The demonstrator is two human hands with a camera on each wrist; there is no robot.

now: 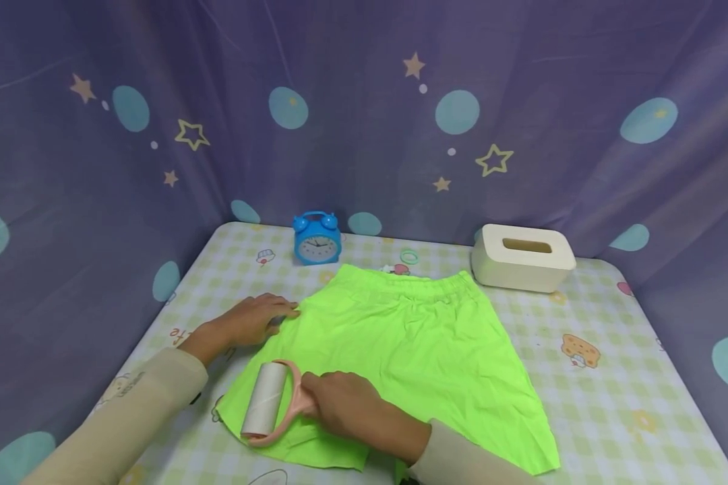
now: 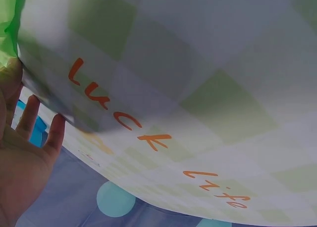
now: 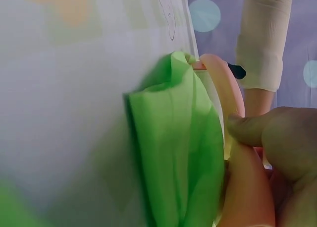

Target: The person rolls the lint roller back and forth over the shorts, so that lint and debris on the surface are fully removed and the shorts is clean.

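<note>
Neon green shorts (image 1: 400, 337) lie spread on the table, waistband toward the back. My right hand (image 1: 346, 407) grips the pink handle of a lint roller (image 1: 265, 401), whose pale cylinder lies over the lower left leg of the shorts. In the right wrist view, the thumb presses along the lint roller's pink frame (image 3: 247, 187), close beside the bunched green fabric (image 3: 173, 152). At the shorts' left edge, my left hand (image 1: 251, 320) rests with its fingers extended. The left wrist view shows these fingers (image 2: 55, 135) loosely spread, fingertips by the cloth's edge.
A blue alarm clock (image 1: 317, 239) stands at the back left, beyond the waistband. At the back right is a cream tissue box (image 1: 524, 259). A small mint-green ring (image 1: 409, 256) lies between them. A checked cloth (image 1: 613, 377) covers the table; a purple curtain (image 1: 364, 40) encloses it.
</note>
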